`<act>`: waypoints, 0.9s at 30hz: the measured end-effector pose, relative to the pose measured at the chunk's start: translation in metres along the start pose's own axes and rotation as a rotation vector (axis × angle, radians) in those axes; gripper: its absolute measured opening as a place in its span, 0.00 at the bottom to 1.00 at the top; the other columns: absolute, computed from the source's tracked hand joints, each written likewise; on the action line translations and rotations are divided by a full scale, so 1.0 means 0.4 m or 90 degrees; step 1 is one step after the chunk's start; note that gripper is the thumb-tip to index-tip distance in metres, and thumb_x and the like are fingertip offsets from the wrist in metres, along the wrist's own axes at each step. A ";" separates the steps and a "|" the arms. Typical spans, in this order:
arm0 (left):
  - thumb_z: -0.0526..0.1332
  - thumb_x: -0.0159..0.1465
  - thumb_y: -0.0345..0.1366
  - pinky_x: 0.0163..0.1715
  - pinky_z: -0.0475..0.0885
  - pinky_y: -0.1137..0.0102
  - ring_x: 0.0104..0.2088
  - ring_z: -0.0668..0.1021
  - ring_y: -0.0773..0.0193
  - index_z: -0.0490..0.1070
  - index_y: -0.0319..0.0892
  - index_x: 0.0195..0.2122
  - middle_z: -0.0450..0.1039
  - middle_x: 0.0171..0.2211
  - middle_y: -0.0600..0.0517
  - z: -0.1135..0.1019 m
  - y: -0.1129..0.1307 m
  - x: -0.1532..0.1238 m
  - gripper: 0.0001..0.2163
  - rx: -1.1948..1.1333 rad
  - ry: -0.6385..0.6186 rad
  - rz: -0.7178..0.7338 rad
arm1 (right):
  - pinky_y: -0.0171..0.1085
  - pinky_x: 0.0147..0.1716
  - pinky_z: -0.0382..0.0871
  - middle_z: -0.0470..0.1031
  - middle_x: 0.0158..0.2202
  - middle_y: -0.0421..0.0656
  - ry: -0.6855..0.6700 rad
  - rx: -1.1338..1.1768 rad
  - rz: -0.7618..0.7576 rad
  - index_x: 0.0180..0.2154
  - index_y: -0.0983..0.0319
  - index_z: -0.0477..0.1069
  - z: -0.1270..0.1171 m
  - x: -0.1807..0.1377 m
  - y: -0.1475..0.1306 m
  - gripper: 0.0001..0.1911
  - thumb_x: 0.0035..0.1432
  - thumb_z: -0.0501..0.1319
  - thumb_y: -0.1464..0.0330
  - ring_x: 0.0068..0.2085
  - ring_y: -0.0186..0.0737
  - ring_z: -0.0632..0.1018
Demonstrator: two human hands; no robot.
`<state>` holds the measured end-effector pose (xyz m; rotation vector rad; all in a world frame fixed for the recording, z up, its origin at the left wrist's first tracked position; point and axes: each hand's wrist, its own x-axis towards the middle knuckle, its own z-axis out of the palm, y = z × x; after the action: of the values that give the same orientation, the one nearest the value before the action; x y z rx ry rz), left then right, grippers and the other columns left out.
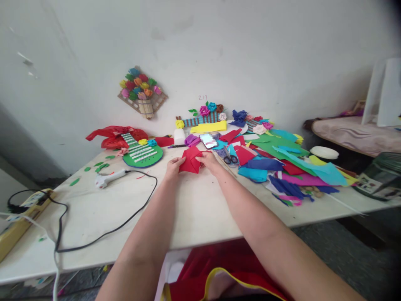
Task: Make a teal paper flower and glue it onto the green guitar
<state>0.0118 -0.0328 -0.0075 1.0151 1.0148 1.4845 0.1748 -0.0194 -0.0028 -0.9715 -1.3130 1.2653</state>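
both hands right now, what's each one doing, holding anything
Left hand: closed on the left edge of the red paper.
Right hand: closed on the right edge of the same red paper.

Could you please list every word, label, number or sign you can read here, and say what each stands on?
"217", handwritten on the wall.
Label on the jar at the right: too blurred to read.
Phone screen: blurred out, nothing legible.
I can read no other text.
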 end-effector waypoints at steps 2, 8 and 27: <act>0.70 0.38 0.38 0.18 0.63 0.74 0.17 0.69 0.69 0.65 0.39 0.18 0.67 0.15 0.55 0.001 -0.002 0.002 0.14 -0.001 -0.022 -0.013 | 0.29 0.18 0.62 0.69 0.16 0.34 -0.010 0.000 -0.002 0.24 0.63 0.67 -0.003 0.000 -0.003 0.09 0.42 0.66 0.67 0.18 0.30 0.69; 0.69 0.40 0.41 0.14 0.56 0.75 0.14 0.64 0.71 0.63 0.40 0.17 0.62 0.13 0.57 -0.001 -0.005 -0.002 0.15 0.013 -0.039 -0.025 | 0.29 0.19 0.62 0.69 0.16 0.34 -0.052 -0.011 0.030 0.23 0.64 0.66 -0.012 -0.014 -0.019 0.08 0.41 0.66 0.72 0.19 0.29 0.69; 0.71 0.37 0.44 0.17 0.63 0.74 0.16 0.69 0.69 0.70 0.38 0.23 0.69 0.17 0.53 -0.006 -0.005 -0.015 0.18 0.047 -0.107 -0.021 | 0.29 0.20 0.58 0.67 0.17 0.34 -0.035 -0.021 0.022 0.21 0.63 0.65 -0.021 -0.014 -0.002 0.08 0.40 0.64 0.70 0.19 0.29 0.67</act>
<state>0.0108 -0.0388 -0.0107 1.1499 0.9669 1.3192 0.1840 -0.0238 -0.0033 -0.9918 -1.3692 1.3085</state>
